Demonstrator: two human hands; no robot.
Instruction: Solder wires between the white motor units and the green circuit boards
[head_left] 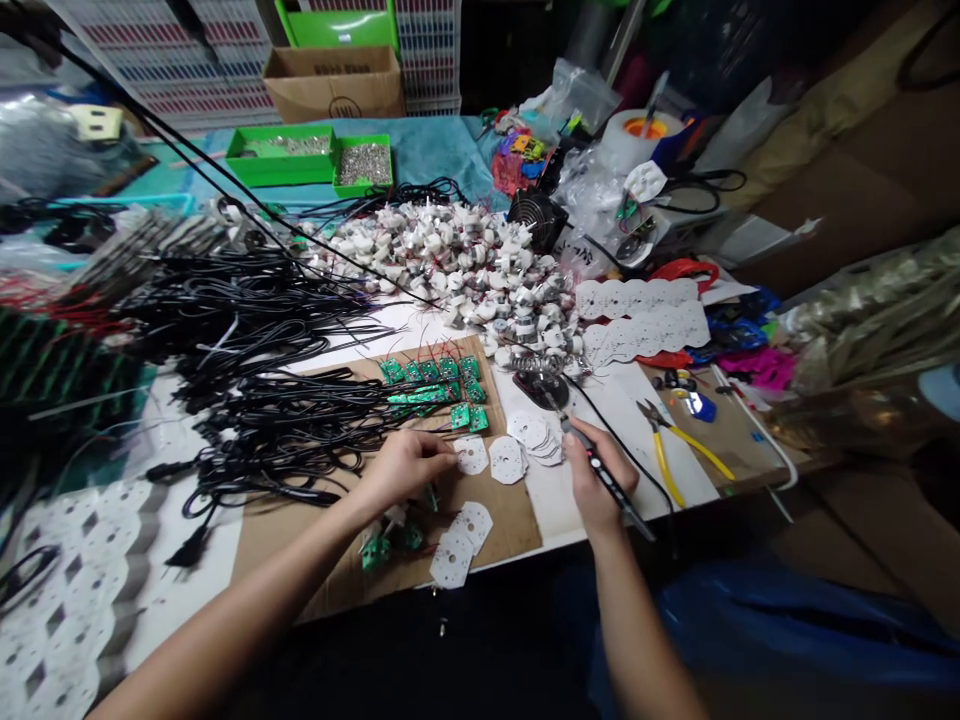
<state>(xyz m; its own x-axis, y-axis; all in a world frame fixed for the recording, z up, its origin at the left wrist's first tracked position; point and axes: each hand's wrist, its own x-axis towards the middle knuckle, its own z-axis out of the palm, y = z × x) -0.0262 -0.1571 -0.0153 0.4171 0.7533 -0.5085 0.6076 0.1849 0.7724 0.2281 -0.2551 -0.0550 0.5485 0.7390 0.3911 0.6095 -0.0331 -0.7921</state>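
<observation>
My right hand [600,475] is wrapped round a soldering iron [611,478] with a dark handle. The iron's tip points up and left, at a dark oval dish [541,390]; whether they touch I cannot tell. My left hand [409,468] is closed, its fingertips pinched at the left edge of a white eight-sided circuit board [472,455] lying on the cardboard [510,515]. Beside that board lies another white board [508,460], then a fanned stack of white boards [536,437]. Two overlapping white boards [454,558] rest nearer me. Small green circuit boards [376,552] sit below my left wrist.
Green circuit boards [427,372] on black power cords [300,410] lie at left. Behind them rises a heap of white parts [450,250]. Yellow-handled cutters [664,455] lie right, near perforated white panels [645,335]. Green trays [281,155] stand at the back.
</observation>
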